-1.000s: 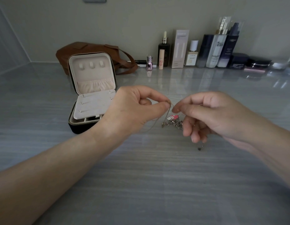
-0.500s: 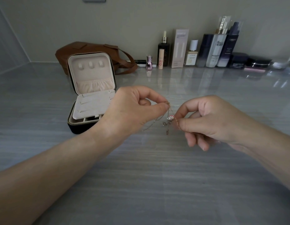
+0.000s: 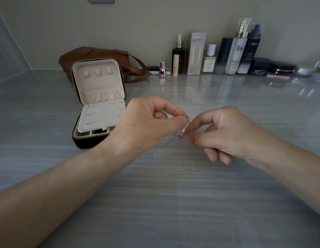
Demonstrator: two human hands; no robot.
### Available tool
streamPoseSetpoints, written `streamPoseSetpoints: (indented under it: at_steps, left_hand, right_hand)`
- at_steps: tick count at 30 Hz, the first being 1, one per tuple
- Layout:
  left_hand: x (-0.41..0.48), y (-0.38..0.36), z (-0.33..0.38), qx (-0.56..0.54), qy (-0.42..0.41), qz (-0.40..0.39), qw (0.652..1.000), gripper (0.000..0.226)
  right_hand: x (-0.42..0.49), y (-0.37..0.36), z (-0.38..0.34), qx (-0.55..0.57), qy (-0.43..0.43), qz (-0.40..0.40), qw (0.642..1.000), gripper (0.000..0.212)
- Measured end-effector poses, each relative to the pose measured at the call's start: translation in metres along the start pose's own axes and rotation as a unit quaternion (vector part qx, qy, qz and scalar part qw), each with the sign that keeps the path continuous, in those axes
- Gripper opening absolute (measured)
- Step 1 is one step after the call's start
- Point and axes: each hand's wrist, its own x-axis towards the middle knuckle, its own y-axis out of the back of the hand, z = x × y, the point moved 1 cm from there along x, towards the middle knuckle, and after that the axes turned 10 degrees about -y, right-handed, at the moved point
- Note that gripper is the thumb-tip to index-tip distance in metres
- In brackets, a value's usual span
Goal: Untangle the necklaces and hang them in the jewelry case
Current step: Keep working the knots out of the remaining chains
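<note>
Necklaces [image 3: 179,136] hang in a small knot between the two hands, above the counter [image 3: 164,194]. The left hand [image 3: 146,124] pinches a chain at a gold link between thumb and forefinger. The right hand [image 3: 232,135], just beside it, pinches the knot's silver bits, its other fingers curled under. A thin chain loops down below the left hand. Just beyond that hand the case [image 3: 100,86] stands open, its near corner hidden by the hand. Behind the case lies a brown bag [image 3: 73,58], and bottles [image 3: 232,56] line the wall well beyond the right hand.
</note>
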Motion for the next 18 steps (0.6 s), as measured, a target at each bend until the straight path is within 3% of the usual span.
streamPoseSetpoints:
  at_steps: [7, 18]
  left_hand:
    - [0.003, 0.004, -0.002, 0.053, -0.009, 0.009, 0.998, 0.015]
    - [0.002, 0.003, -0.002, 0.091, 0.012, -0.015, 0.996, 0.023]
  right_hand:
    - [0.002, 0.012, 0.004, 0.005, -0.006, 0.041, 0.999, 0.007]
    - [0.004, 0.021, 0.005, 0.055, 0.070, 0.134, 0.987, 0.010]
